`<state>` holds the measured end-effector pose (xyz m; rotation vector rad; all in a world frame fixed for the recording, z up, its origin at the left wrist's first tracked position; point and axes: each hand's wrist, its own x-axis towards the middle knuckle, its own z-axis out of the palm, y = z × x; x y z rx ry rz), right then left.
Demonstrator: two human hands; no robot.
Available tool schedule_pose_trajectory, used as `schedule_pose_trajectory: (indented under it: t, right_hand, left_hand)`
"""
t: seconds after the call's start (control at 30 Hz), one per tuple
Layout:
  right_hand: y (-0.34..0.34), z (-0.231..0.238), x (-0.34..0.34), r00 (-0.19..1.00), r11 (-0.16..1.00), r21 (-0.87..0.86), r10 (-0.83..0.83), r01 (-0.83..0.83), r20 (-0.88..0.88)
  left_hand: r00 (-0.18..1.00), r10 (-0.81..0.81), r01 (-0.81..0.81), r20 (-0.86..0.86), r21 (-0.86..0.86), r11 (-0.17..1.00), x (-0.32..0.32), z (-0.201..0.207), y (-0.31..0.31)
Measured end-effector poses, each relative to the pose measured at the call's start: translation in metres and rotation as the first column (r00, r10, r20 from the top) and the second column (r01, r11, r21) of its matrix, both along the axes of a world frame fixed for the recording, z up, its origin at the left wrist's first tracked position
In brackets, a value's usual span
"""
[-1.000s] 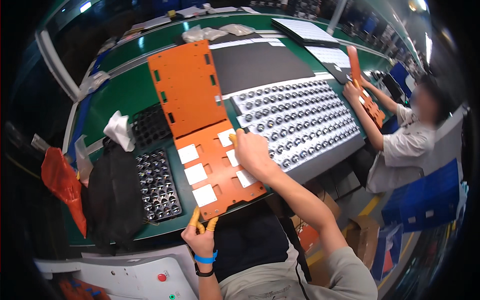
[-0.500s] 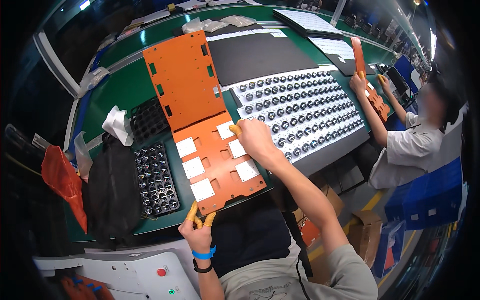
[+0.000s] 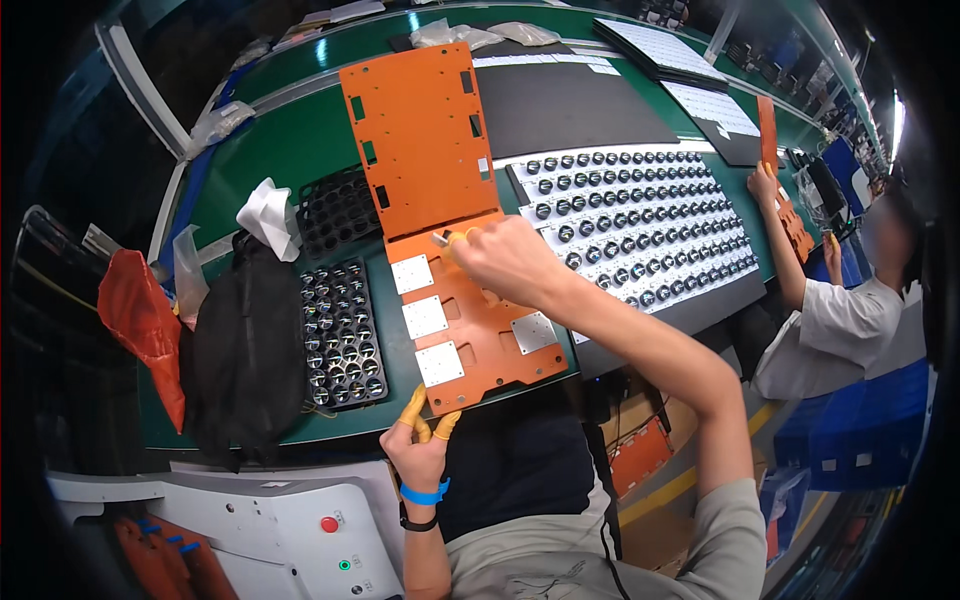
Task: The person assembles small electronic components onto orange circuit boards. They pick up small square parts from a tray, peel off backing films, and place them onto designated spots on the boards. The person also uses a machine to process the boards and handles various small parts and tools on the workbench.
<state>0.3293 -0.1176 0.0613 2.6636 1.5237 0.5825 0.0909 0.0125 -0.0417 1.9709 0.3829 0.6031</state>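
Observation:
An orange hinged fixture [image 3: 490, 385] lies opened out in front of me, its lid [image 3: 420, 140] folded back to the far side. White square plates [image 3: 425, 317] sit in its left column, and another plate [image 3: 533, 333] sits near right. My left hand [image 3: 418, 455], in yellow finger cots, has its closed fingers at the fixture's near left corner. Over the fixture's far part, my right hand [image 3: 505, 260] pinches a small pale plate [image 3: 440, 239], seen nearly edge-on. That hand and forearm hide part of the right column.
Rows of black round parts stand on a white sheet [image 3: 640, 215] to the right. Black trays [image 3: 343, 335] lie left, beside a black bag [image 3: 250, 350] and an orange bag [image 3: 143, 320]. A co-worker [image 3: 840, 330] handles another orange fixture at far right. A white machine [image 3: 290, 530] stands below left.
My right hand has moved from the far right plate toward the middle of the fixture, with a pale plate in its fingers. My left hand stays at the corner. The whole view has shifted.

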Motion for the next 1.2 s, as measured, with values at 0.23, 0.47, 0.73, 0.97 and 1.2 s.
schedule_pose_trajectory:
  t: [0.23, 0.47, 0.73, 0.97, 1.2]
  right_hand:
    - [-0.010, -0.012, -0.029, 0.860, 0.927, -0.201, 0.370, -0.317, 0.352]
    - [-0.028, -0.019, -0.046, 0.856, 0.897, -0.067, 0.437, -0.437, 0.275]
    - [-0.049, -0.013, -0.045, 0.996, 0.946, 0.312, 0.089, -0.084, -0.003]
    - [-0.053, -0.020, -0.044, 0.989, 0.934, 0.357, 0.069, -0.018, -0.131]
    - [-0.100, 0.005, -0.063, 0.980, 0.886, 0.459, 0.026, 0.070, -0.200]
  left_hand:
    - [1.000, -0.013, 0.014, 0.028, -0.023, 1.000, 0.002, 0.003, -0.001]
    - [1.000, -0.007, 0.009, 0.028, -0.070, 0.997, 0.002, 0.002, -0.002]
    - [1.000, -0.007, 0.007, 0.029, -0.027, 1.000, 0.000, 0.003, -0.001]
    - [0.999, 0.013, -0.013, 0.029, -0.017, 1.000, 0.000, -0.003, -0.002]
    - [0.995, 0.038, -0.043, 0.095, 0.044, 0.998, 0.000, -0.023, -0.001]
